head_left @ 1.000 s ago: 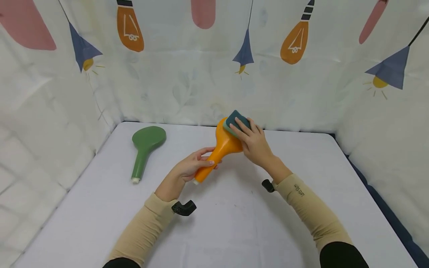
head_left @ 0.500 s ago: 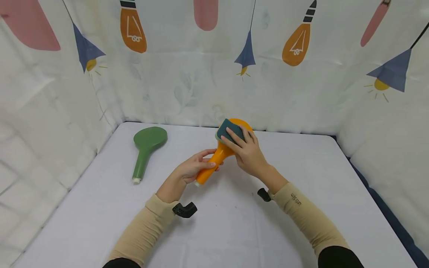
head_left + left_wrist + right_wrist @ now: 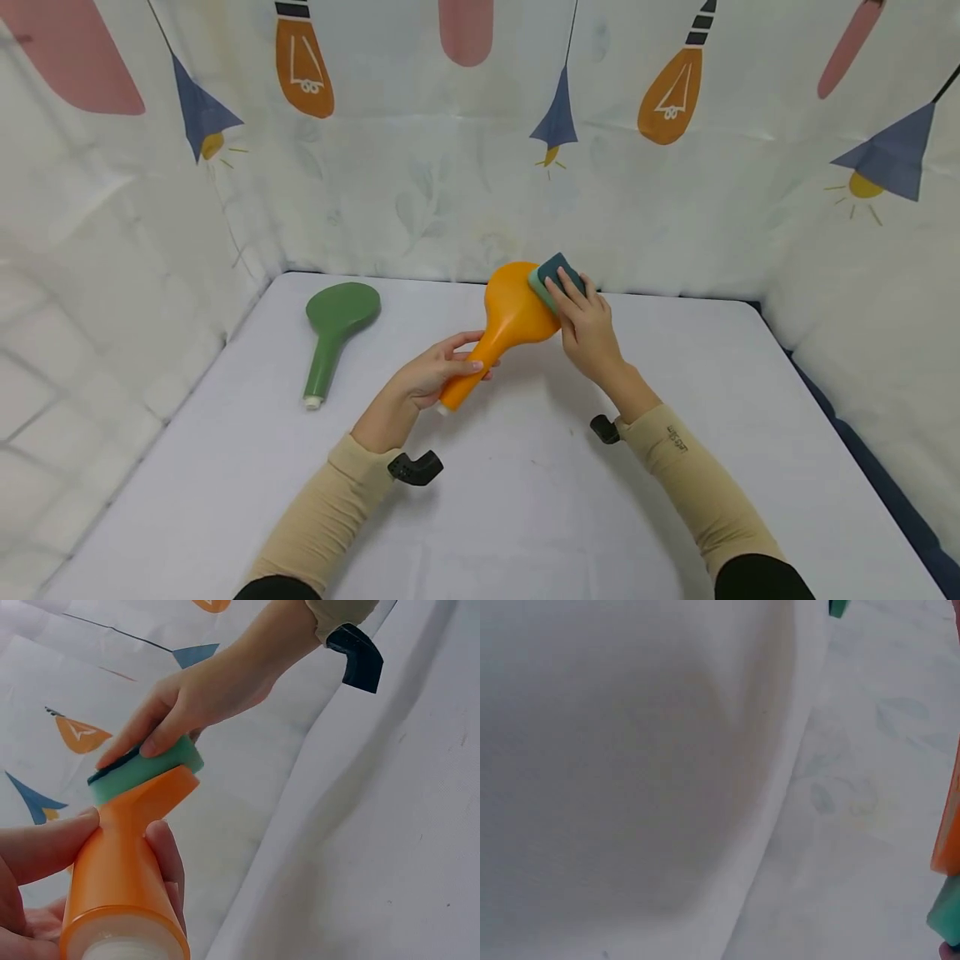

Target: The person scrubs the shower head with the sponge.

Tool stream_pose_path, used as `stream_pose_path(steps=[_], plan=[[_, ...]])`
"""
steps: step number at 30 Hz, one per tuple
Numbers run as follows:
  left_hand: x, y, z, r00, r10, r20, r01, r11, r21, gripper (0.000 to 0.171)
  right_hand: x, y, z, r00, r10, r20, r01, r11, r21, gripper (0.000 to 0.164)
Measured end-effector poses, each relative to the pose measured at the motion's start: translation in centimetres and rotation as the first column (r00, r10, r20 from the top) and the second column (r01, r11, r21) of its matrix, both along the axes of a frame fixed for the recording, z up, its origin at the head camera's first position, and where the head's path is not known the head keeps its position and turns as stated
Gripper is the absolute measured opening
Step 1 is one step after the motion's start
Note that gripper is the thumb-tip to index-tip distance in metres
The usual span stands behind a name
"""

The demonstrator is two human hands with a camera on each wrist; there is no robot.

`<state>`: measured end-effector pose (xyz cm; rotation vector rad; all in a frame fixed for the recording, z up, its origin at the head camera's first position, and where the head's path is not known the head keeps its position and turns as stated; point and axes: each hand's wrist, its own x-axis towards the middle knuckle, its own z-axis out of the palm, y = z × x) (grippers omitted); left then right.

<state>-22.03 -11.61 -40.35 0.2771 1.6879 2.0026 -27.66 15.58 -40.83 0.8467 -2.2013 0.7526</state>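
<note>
My left hand (image 3: pixel 426 377) grips the handle of an orange shower head (image 3: pixel 516 307), holding it tilted above the table with its broad head up and to the right. A white threaded end (image 3: pixel 124 949) shows at the handle's base in the left wrist view. With my right hand (image 3: pixel 591 340) I hold a two-layer sponge (image 3: pixel 557 279), light green below and dark teal on top, against the upper right of the orange head. Thumb and fingers grip the sponge (image 3: pixel 154 771). In the right wrist view only edges of the shower head (image 3: pixel 949 836) and sponge (image 3: pixel 948 909) appear.
A green shower head (image 3: pixel 342 312) lies on the white table (image 3: pixel 480 517) at the left, its white end toward me. White fabric walls (image 3: pixel 450 208) printed with lamps and bulbs rise behind the table and at both sides.
The sponge moved left and down across the orange head, then back to its upper right edge with my right hand. My left hand keeps its grip on the handle.
</note>
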Motion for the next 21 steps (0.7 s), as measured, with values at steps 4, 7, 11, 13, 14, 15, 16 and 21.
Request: stream_pose_path(steps=[4, 7, 11, 13, 14, 15, 16, 21], plan=[[0.0, -0.1, 0.1, 1.000, 0.023, 0.003, -0.023, 1.000, 0.002, 0.058, 1.2, 0.0, -1.0, 0.996, 0.048, -0.081, -0.046, 0.999, 0.022, 0.046], [-0.1, -0.1, 0.1, 0.999, 0.035, 0.010, -0.035, 0.999, 0.014, 0.058, 2.1, -0.3, -1.7, 0.979, 0.121, -0.165, -0.105, 0.989, 0.101, 0.049], [-0.1, 0.0, 0.1, 0.999, 0.029, 0.031, -0.030, 0.998, 0.047, 0.057, 2.9, -0.5, -2.1, 0.947, 0.219, -0.235, -0.166, 0.960, 0.227, 0.048], [-0.1, 0.1, 0.1, 0.999, 0.024, 0.035, -0.026, 0.998, 0.055, 0.057, 2.8, -0.2, -2.1, 0.937, 0.242, -0.253, -0.175, 0.950, 0.261, 0.045], [-0.1, 0.1, 0.1, 0.999, 0.025, 0.034, -0.027, 0.998, 0.054, 0.057, 2.6, 0.0, -2.1, 0.935, 0.243, -0.258, -0.175, 0.950, 0.260, 0.044], [-0.1, 0.1, 0.2, 0.999, 0.027, 0.030, -0.028, 0.998, 0.051, 0.057, 2.3, 0.3, -2.1, 0.937, 0.235, -0.259, -0.172, 0.954, 0.245, 0.043], [0.0, 0.1, 0.3, 0.999, 0.028, 0.024, -0.029, 0.999, 0.046, 0.057, 1.9, 0.6, -2.1, 0.941, 0.221, -0.256, -0.166, 0.961, 0.220, 0.042], [0.2, 0.2, 0.5, 0.999, -0.005, -0.043, 0.004, 1.000, -0.019, 0.057, 0.2, 2.0, -1.8, 0.983, 0.108, -0.151, -0.113, 0.993, -0.022, 0.043]])
